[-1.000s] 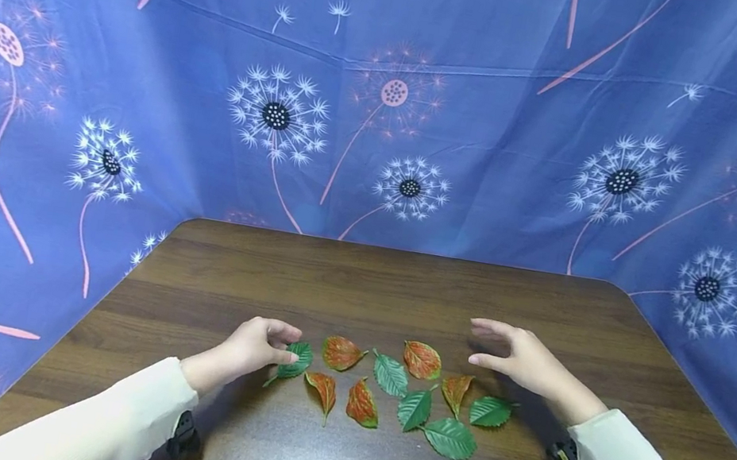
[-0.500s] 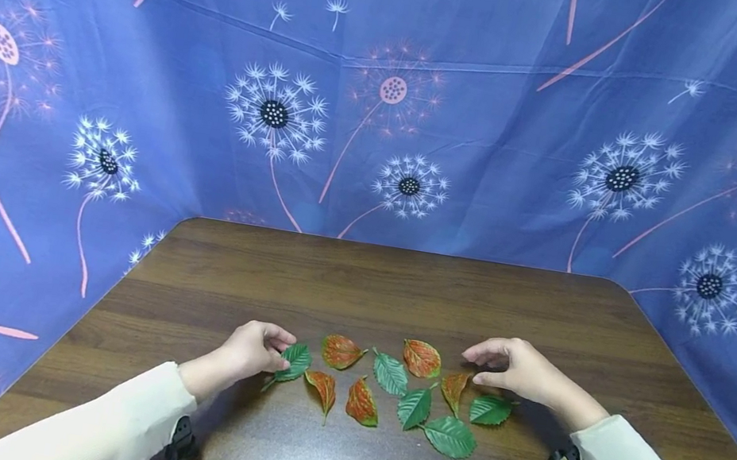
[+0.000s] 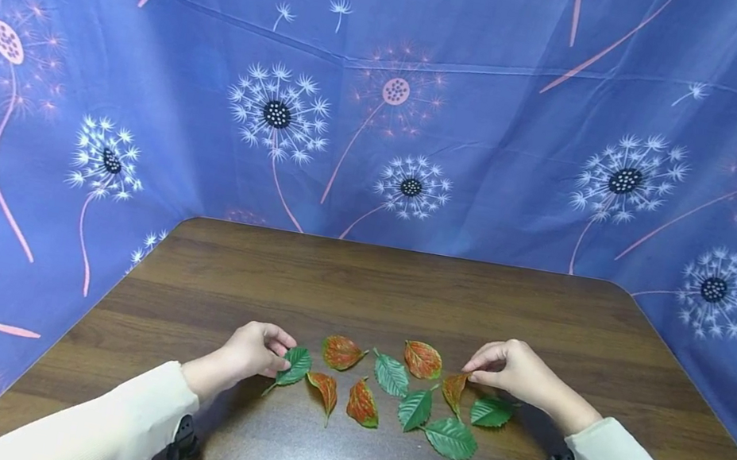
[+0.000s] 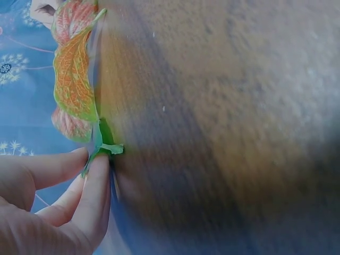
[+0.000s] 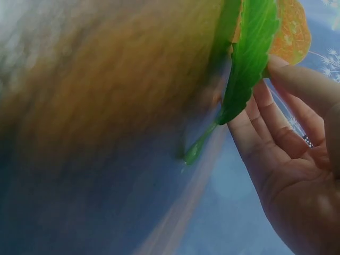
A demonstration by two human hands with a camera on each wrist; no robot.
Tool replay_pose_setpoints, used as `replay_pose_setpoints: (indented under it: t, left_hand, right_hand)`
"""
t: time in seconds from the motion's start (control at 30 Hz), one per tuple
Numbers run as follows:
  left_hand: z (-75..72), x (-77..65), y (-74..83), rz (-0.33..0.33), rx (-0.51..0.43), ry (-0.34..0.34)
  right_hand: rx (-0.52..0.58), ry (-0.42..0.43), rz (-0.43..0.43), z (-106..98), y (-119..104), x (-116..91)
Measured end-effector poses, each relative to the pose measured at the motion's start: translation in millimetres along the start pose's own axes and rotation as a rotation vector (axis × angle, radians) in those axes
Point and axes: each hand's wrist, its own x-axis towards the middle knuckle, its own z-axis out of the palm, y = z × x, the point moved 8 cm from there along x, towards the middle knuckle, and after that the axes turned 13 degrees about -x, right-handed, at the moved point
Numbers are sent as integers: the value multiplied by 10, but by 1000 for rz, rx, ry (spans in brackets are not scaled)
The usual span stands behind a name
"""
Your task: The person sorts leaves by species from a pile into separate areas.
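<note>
At the left end of a spread of leaves, my left hand (image 3: 252, 348) pinches a green leaf (image 3: 298, 366) by its edge between thumb and fingers. The left wrist view shows that green leaf (image 4: 105, 139) edge-on at the fingertips. On the right, my right hand (image 3: 523, 371) pinches the upper tip of a red-orange leaf (image 3: 453, 392), whose stem points toward the person. A toothed green leaf (image 3: 491, 412) lies just below the right hand. In the right wrist view this green leaf (image 5: 252, 48) partly covers an orange leaf (image 5: 293, 34) near the thumb.
Between the hands lie more red leaves (image 3: 342, 354) and green leaves (image 3: 451, 438), several in all, some overlapping. They rest on a brown wooden table (image 3: 388, 289). Behind it hangs a blue cloth (image 3: 501, 122) with dandelion prints.
My right hand has come down and toward the person, and its fingers have closed on the red-orange leaf's tip. My left hand has closed on the green leaf, which has shifted slightly.
</note>
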Motion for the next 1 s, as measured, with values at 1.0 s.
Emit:
replay_pose_setpoints:
  t: [1.0]
  left_hand:
    - [11, 35, -24, -43, 24, 24]
  right_hand:
    - [-53, 68, 103, -206, 116, 80]
